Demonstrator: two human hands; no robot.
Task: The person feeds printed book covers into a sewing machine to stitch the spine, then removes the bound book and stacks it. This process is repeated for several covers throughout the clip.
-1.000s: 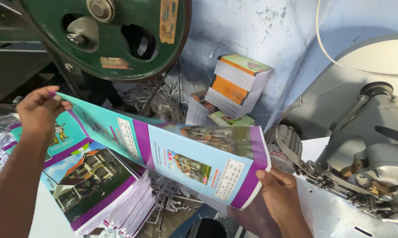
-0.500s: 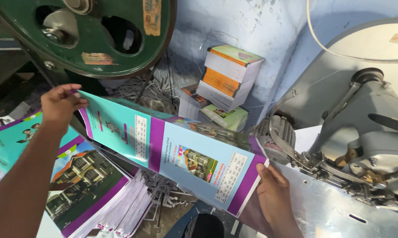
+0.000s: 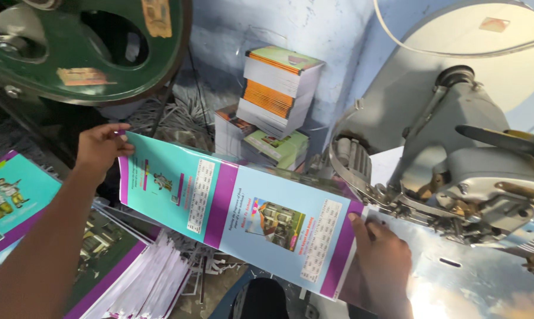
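I hold an opened booklet cover [image 3: 231, 210], teal and light blue with purple bands and a small house picture, stretched between both hands. My left hand [image 3: 100, 147] pinches its far left edge. My right hand [image 3: 379, 260] grips its right end, thumb on top, right beside the metal stitching head [image 3: 361, 171] of a grey machine. The booklet slopes down from left to right, and its right end lies against the machine's shiny metal table [image 3: 456, 277].
A large green flywheel [image 3: 89, 47] fills the upper left. Stacks of bound booklets [image 3: 276, 88] lean against the blue wall behind. A pile of similar covers and pages [image 3: 119, 272] lies at lower left, with paper trimmings behind it.
Both hands have carried the booklet to the right, toward the grey machine; its right end now reaches the stitching head. The view has shifted rightward too.
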